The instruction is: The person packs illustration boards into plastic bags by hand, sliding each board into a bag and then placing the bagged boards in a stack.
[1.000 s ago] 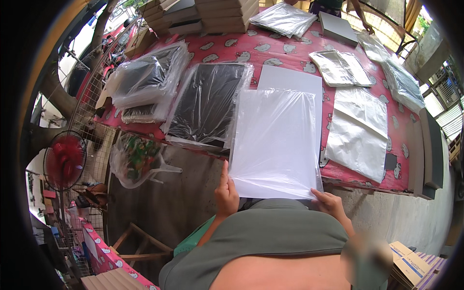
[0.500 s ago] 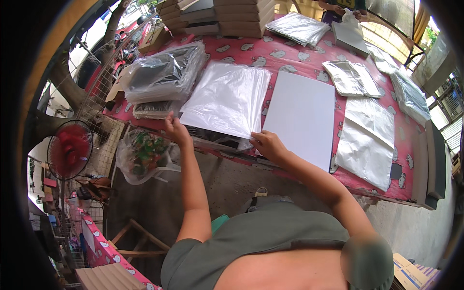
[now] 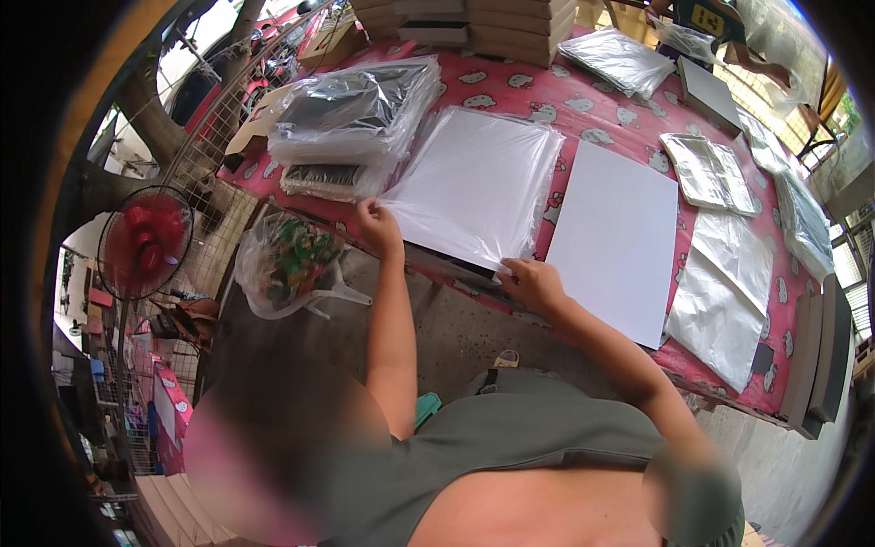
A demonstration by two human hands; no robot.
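A white sheet or board in a clear plastic bag [image 3: 474, 187] lies in front of me at the table's near edge. My left hand [image 3: 381, 226] pinches the plastic at its near left corner and draws it tight into creases. At the near right corner my right hand [image 3: 536, 284] has thumb and fingers closed on gathered plastic. Dark material shows under the bag's near edge. To the right lies a bare white board [image 3: 615, 242]; to the left rests a stack of plastic-wrapped dark flat items [image 3: 351, 114].
The table wears a pink patterned cover [image 3: 474, 82]. On its right are clear plastic bags [image 3: 720, 292] and dark boxes [image 3: 825, 351]. Brown boxes [image 3: 519, 27] are stacked at the back, near another person's arm [image 3: 766, 68]. A red fan [image 3: 146, 242] and a bagged white chair [image 3: 292, 273] stand left.
The view has shifted left, so the table sits further right. Both hands keep hold of the bag's near corners, and the plastic is pulled tighter. The other person's arm has reached outward.
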